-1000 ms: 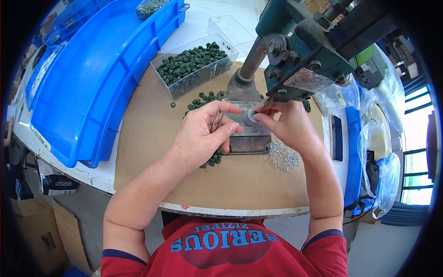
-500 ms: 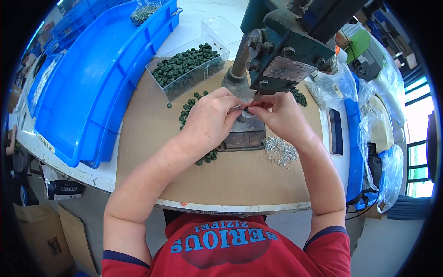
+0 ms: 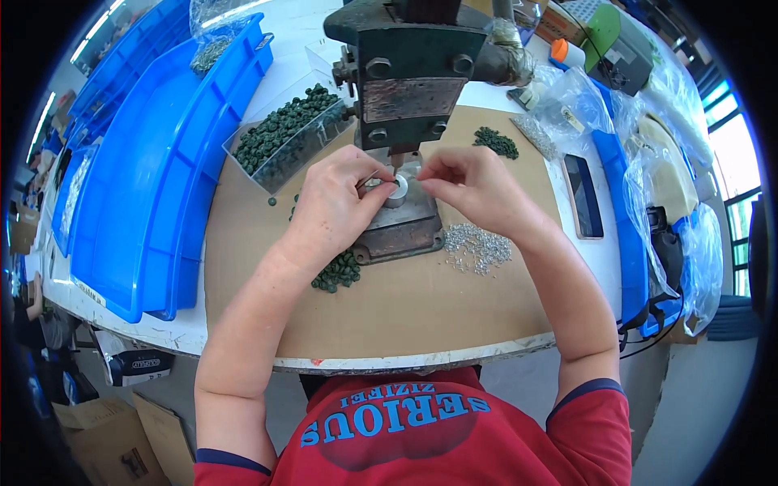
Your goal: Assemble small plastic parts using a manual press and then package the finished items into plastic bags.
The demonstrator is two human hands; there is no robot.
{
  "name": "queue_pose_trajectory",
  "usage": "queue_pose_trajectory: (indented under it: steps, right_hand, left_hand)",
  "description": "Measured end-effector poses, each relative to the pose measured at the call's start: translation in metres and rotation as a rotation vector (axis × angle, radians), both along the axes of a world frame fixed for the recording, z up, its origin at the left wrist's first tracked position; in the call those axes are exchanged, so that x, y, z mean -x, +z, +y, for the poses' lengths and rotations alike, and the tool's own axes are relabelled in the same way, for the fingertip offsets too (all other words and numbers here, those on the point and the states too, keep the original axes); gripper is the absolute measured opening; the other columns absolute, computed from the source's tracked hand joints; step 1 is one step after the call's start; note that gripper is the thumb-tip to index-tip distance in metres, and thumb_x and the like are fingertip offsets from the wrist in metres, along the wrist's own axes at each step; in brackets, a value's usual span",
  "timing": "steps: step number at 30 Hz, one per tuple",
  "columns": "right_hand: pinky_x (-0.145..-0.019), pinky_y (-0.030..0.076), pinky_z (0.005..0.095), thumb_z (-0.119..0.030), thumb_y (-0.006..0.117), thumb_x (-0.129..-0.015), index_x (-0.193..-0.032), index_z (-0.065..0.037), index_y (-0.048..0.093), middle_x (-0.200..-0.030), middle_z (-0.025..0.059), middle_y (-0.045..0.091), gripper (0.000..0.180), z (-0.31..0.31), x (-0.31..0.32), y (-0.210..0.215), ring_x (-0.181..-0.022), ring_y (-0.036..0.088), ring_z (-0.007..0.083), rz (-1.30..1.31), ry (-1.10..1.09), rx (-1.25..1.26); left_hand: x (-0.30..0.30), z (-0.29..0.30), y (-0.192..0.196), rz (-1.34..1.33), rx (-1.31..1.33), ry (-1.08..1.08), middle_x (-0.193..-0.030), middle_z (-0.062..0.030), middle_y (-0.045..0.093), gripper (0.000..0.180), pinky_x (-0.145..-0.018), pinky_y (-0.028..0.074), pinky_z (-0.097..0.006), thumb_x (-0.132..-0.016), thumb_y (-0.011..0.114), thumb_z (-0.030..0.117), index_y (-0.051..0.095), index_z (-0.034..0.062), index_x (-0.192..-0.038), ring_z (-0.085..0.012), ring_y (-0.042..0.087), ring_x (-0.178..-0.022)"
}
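A dark green bench press [image 3: 409, 97] stands before me, its ram pointing down over a round pale die [image 3: 396, 193] on a metal base [image 3: 397, 231]. From the left, my left hand [image 3: 340, 194] closes on a thin metal tool that looks like tweezers [image 3: 369, 177]. The fingertips and tool tip are at the die, beside a small dark green piece [image 3: 396, 183]. Just right of the die is my right hand [image 3: 478, 185], apart from it. Its thumb and index finger are curled toward each other in a pinch; anything between them is too small to make out.
Dark green parts fill a clear box [image 3: 284, 134]; more lie in a pile [image 3: 336, 271] by my left wrist and a heap [image 3: 495, 142] at far right. Small silvery pieces [image 3: 478, 248] spread beside the base. A blue tray [image 3: 138, 194] flanks the left, a phone [image 3: 583, 197] the right.
My right hand has come away from the left hand's fingertips, uncovering the die. The whole view has shifted, so the press now appears more upright and further left.
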State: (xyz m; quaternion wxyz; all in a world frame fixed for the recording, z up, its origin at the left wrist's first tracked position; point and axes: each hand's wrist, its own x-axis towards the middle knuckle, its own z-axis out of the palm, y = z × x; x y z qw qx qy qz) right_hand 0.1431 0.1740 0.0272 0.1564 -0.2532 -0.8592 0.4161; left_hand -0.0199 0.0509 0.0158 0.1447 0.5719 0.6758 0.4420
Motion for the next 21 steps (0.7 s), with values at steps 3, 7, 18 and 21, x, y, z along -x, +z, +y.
queue_pose_trajectory:
  steps: [3, 7, 18, 21]
  right_hand:
    - [-0.058, 0.045, 0.026, 0.001, 0.06, -0.076, -0.082, 0.004, 0.066, -0.073, 0.0075, 0.063, 0.009, 0.003, -0.029, -0.012, -0.059, 0.053, 0.016, -0.061, -0.085, -0.193]
    - [-0.059, 0.047, 0.031, -0.001, 0.059, -0.076, -0.081, 0.002, 0.065, -0.076, 0.0102, 0.061, 0.008, 0.008, -0.05, -0.041, -0.062, 0.057, 0.0245, -0.165, -0.134, -0.337]
    - [-0.059, 0.047, 0.0356, -0.008, 0.055, -0.078, -0.07, 0.002, 0.059, -0.073, 0.011, 0.055, 0.014, 0.002, -0.034, -0.055, -0.064, 0.057, 0.0296, -0.325, -0.065, -0.968]
    - [-0.06, 0.047, 0.033, -0.006, 0.059, -0.076, -0.074, 0.0, 0.058, -0.076, 0.0103, 0.058, 0.007, 0.008, -0.033, -0.048, -0.063, 0.057, 0.025, -0.321, -0.146, -0.832]
  left_hand:
    - [-0.001, 0.001, 0.005, -0.055, 0.065, -0.002, -0.079, -0.0072, 0.06, 0.007, -0.056, 0.042, -0.028, -0.073, 0.066, 0.003, 0.067, -0.0015, -0.078, -0.0176, 0.051, -0.058]
    - [-0.003, 0.006, 0.018, -0.045, 0.269, 0.025, -0.079, -0.0066, 0.06, 0.009, -0.057, 0.042, -0.026, -0.074, 0.064, 0.002, 0.066, -0.0012, -0.082, -0.0155, 0.049, -0.058]
    - [0.016, -0.031, 0.014, -0.066, 0.158, 0.073, -0.082, -0.0069, 0.061, 0.029, -0.057, 0.042, -0.024, -0.076, 0.058, -0.003, 0.064, -0.0028, -0.104, -0.0142, 0.05, -0.061]
    - [0.023, -0.041, 0.008, -0.13, 0.029, -0.03, -0.083, -0.0074, 0.06, 0.032, -0.057, 0.042, -0.024, -0.077, 0.055, -0.007, 0.064, -0.0033, -0.108, -0.0137, 0.049, -0.062]
